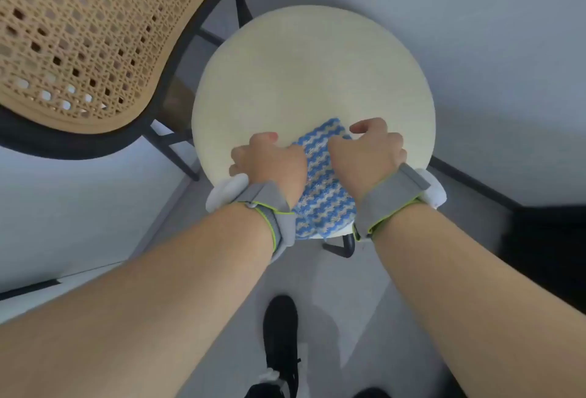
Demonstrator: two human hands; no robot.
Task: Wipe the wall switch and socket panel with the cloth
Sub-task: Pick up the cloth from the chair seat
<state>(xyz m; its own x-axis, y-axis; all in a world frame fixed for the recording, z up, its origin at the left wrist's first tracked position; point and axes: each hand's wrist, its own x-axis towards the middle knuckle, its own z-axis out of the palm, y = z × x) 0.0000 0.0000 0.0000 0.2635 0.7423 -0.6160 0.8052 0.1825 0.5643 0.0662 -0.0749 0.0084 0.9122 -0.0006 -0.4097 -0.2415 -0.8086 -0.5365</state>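
A blue and white zigzag cloth (pixel 323 188) lies on the near part of a round cream chair seat (pixel 310 74), with its near edge at the seat's rim. My left hand (pixel 269 159) rests with curled fingers on the cloth's left side. My right hand (pixel 371 150) is curled over the cloth's right side. Both wrists wear grey straps with white devices. No wall switch or socket panel is in view.
The chair's woven cane backrest (pixel 79 35) with a black frame fills the upper left. Pale walls stand behind and to the right. A black shoe (pixel 280 340) stands on the grey floor below. A dark object (pixel 551 254) sits at the right edge.
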